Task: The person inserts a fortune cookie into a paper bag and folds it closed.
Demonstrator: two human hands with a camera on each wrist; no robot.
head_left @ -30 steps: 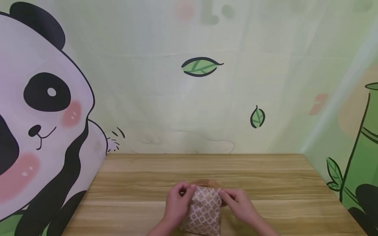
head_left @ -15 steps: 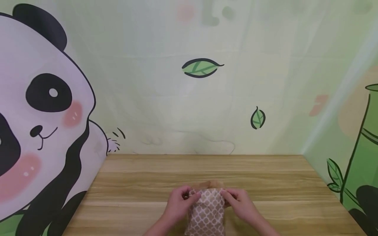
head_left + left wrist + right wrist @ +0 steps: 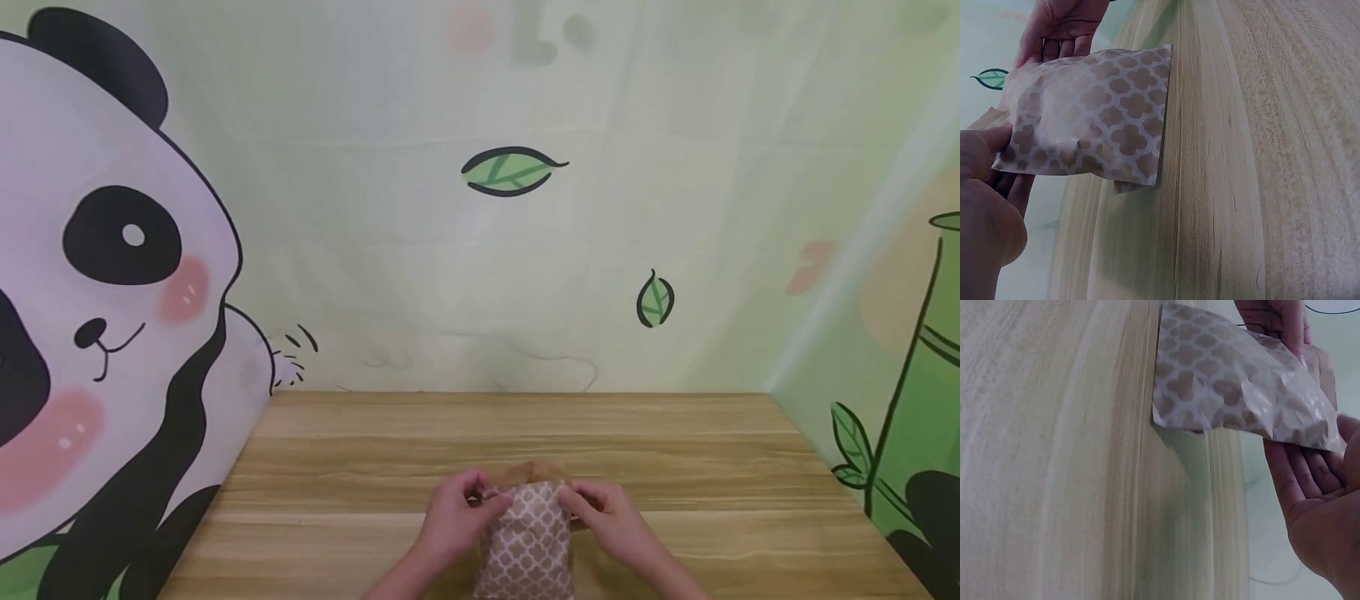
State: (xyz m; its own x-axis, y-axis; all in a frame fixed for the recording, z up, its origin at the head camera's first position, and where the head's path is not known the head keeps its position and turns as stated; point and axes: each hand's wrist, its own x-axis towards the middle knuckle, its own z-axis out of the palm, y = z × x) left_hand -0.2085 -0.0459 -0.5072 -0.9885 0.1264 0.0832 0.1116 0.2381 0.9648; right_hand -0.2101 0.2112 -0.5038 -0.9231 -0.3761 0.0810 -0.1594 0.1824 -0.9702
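Observation:
A small brown paper bag (image 3: 527, 537) with a white quatrefoil pattern is held in front of me, near the front of the table. My left hand (image 3: 455, 517) pinches its upper left corner, thumb on the patterned front and fingers behind. At the upper right corner my right hand (image 3: 611, 521) pinches it the same way. A plain brown flap of paper (image 3: 536, 472) shows above the patterned edge. In the left wrist view the bag (image 3: 1104, 115) looks creased, with its bottom edge close to the tabletop. From the right wrist, the bag (image 3: 1229, 375) bulges and wrinkles near the held end.
The wood-grain table (image 3: 337, 467) stretches out to both sides and behind the bag. A pale green backdrop (image 3: 360, 208) stands at its far edge, printed with a panda (image 3: 112, 333) at left, leaves and bamboo (image 3: 922, 400) at right.
The bag has shifted slightly right and toward me. My left thumb has moved further over its front, while my right hand stays nearly in place on the corner.

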